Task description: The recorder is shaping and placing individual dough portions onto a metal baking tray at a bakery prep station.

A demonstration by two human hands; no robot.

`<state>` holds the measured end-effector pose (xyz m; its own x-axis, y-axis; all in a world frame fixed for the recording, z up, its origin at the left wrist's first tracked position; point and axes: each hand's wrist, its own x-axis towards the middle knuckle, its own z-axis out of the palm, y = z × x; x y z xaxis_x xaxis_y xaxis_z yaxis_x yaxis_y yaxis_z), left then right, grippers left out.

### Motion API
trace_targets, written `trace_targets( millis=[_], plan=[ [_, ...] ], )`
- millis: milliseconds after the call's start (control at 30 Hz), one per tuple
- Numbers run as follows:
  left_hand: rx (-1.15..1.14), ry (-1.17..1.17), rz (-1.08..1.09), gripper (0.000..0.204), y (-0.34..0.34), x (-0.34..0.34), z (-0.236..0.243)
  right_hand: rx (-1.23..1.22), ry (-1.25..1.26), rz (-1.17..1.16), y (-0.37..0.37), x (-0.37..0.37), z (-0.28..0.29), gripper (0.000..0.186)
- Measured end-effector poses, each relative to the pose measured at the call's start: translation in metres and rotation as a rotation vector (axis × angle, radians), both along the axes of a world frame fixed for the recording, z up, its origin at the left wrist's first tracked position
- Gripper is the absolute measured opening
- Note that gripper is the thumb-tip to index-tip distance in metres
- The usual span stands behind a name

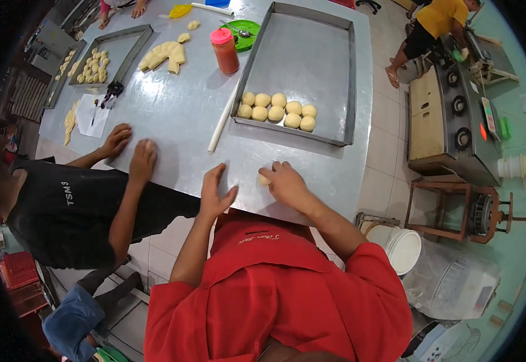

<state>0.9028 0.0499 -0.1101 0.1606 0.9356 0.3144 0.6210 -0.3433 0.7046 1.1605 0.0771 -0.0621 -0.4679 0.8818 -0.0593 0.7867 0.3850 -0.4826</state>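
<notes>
My right hand [285, 184] is cupped on a small dough ball [264, 180] at the near edge of the metal table. Part of the ball shows between the thumb and fingers. My left hand [216, 192] rests at the table edge, fingers and thumb apart, holding nothing. Just beyond both hands lies a large metal baking tray [308, 51]. Two rows of round dough balls [276, 113] fill its near left corner. A thin white rod [221, 125] leans along the tray's left side.
A pink-lidded jar [224, 51] and a green plate [243, 36] stand left of the tray. Further left are cut dough pieces [165, 55] and a smaller dough tray [131, 45]. A co-worker in black [73, 205] stands close on my left, both hands at the table.
</notes>
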Motion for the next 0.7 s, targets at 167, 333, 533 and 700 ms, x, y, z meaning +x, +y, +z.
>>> trace_targets(
  millis=[167, 333, 533, 700],
  plan=[
    [0.031, -0.053, 0.021, 0.064, 0.004, 0.004, 0.005, 0.165, 0.325, -0.249, 0.053, 0.059, 0.048, 0.041],
    [0.095, 0.034, 0.02, 0.061, 0.004, 0.004, 0.01, 0.52, 0.601, -0.692, 0.081, 0.076, 0.143, 0.044],
    [0.113, 0.027, -0.029, 0.057, 0.007, 0.005, 0.012, 0.61, 0.37, -0.928, 0.108, 0.099, 0.044, 0.053],
    [0.033, -0.061, -0.02, 0.048, 0.007, -0.01, 0.017, 0.621, 0.025, -0.771, 0.062, 0.083, -0.002, 0.061]
  ],
)
